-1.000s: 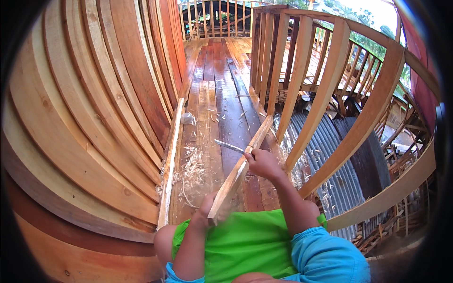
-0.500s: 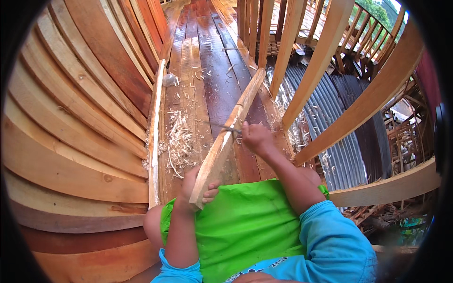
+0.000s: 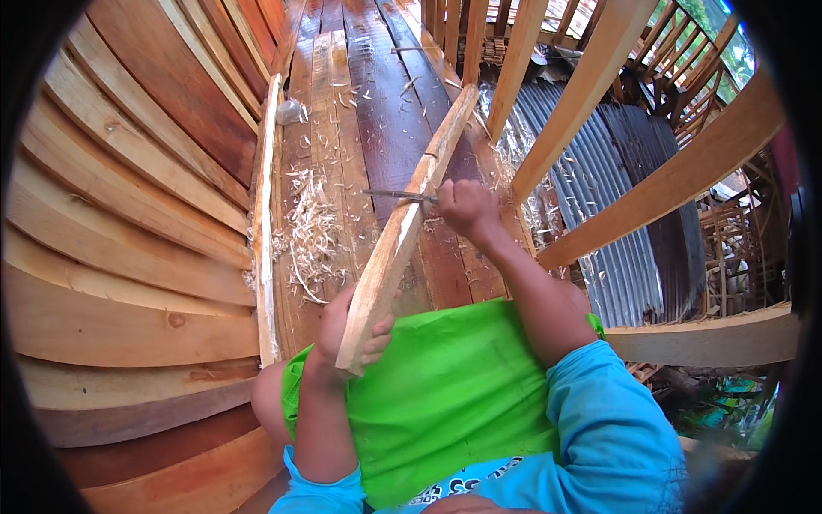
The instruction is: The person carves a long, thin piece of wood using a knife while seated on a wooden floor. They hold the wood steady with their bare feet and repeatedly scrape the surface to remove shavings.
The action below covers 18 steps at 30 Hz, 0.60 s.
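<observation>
A long, squared wooden stick (image 3: pixel 398 233) slants away from me, its near end above my lap and its far end by the railing. My left hand (image 3: pixel 338 332) is closed around the near end, fingers wrapping underneath. In my right hand (image 3: pixel 468 206), a fist, is a knife; its handle is mostly hidden. The thin knife blade (image 3: pixel 385 194) lies across the stick's upper face, around mid-length, with the tip jutting out to the left. Beneath me, bright green cloth (image 3: pixel 445 377) covers my lap.
Pale wood shavings (image 3: pixel 312 223) are heaped on the plank floor (image 3: pixel 390 128). A light wooden strip (image 3: pixel 266 231) runs along the left plank wall (image 3: pixel 137 223). Railing posts (image 3: pixel 565 107) stand at right, with corrugated metal sheets (image 3: pixel 599 214) below them. A small clear object (image 3: pixel 289 111) sits by the strip.
The whole view has shifted, so the floor and the stick's far end appear higher. The knife blade, blurred before, now shows clearly and lies more level across the stick. Both hands keep their grips.
</observation>
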### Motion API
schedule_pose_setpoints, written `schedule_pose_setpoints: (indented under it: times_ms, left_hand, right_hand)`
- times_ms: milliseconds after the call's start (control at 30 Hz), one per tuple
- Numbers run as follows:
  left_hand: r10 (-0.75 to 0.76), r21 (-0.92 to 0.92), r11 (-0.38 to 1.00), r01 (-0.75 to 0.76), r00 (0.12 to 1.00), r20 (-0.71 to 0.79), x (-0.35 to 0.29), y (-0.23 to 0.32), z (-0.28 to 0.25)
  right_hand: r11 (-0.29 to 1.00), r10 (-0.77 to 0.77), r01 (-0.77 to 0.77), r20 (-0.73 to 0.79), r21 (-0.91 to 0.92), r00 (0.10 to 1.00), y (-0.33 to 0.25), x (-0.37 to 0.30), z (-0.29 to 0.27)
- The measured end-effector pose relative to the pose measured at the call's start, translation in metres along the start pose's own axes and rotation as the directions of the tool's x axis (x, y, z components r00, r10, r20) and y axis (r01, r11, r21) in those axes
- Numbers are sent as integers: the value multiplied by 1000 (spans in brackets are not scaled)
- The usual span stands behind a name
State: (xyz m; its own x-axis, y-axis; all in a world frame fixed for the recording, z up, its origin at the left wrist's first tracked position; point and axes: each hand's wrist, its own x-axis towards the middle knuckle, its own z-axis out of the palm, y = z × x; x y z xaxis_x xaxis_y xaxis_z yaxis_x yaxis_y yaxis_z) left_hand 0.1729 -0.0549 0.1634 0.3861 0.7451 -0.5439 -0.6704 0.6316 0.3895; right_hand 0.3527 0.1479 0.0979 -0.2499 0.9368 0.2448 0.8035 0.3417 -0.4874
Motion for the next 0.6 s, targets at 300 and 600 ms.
schedule_pose_setpoints:
  times_ms: [300,600]
  left_hand:
    - [15,16,1000,-15,1000,8,1,-2,-11]
    - [9,-111,994,-10,1000,-14,5,-4,-6]
  right_hand:
    - [991,-93,91,-21,-101,995,-5,-4,3]
    - [999,46,-45,42,-25,998,-3,4,-9]
